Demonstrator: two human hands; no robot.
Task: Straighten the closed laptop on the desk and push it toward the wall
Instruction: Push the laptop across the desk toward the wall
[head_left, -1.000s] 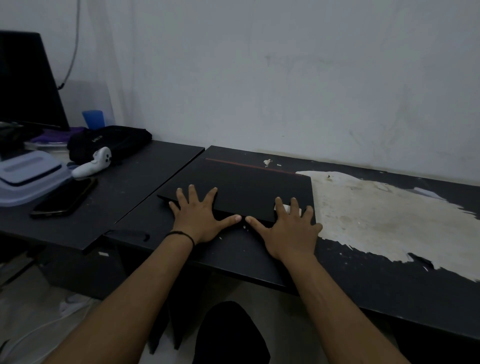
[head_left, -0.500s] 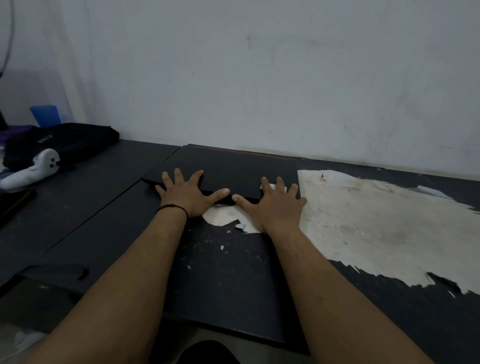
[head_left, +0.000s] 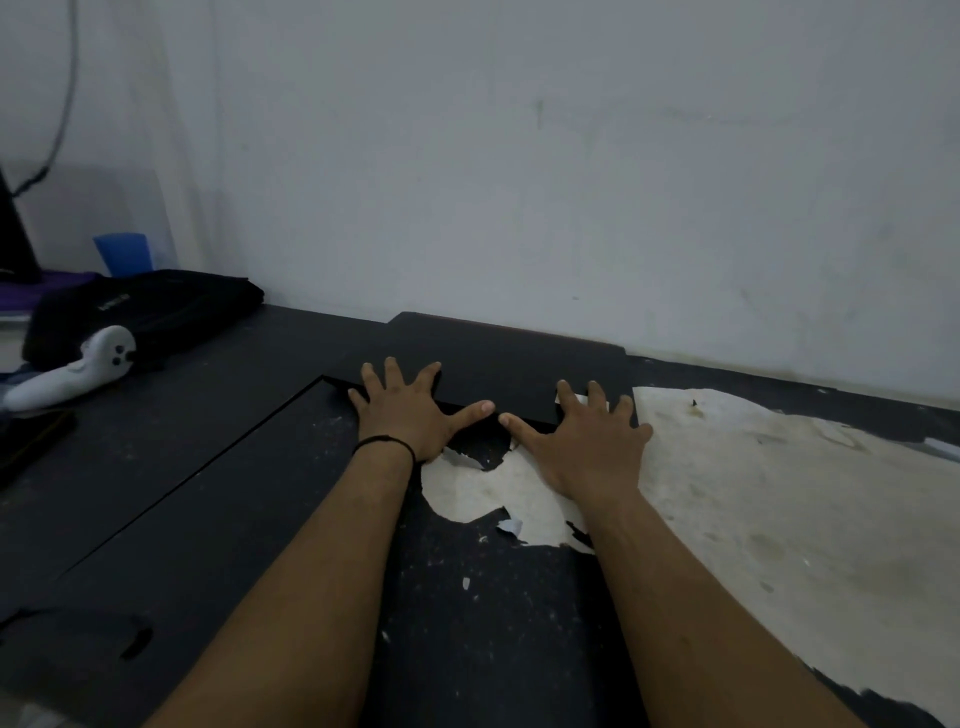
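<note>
The closed black laptop (head_left: 498, 358) lies flat on the dark desk (head_left: 218, 493), its far edge close to the white wall (head_left: 519, 182). My left hand (head_left: 405, 410), with a black band at the wrist, rests spread on the laptop's near left edge. My right hand (head_left: 582, 441) lies spread on the near right edge. The fingers of both hands lie flat on the lid, thumbs pointing at each other. Neither hand grips anything.
Peeled pale patches (head_left: 779, 493) cover the desk's right side. On the left stand a white controller (head_left: 72, 371), a black pouch (head_left: 150, 312), a blue cup (head_left: 124, 253) and a dark phone (head_left: 31, 441). A seam (head_left: 208, 467) divides two desk tops.
Both hands have pushed the laptop away from me toward the wall. A pale peeled patch of desk has come into sight where the laptop lay.
</note>
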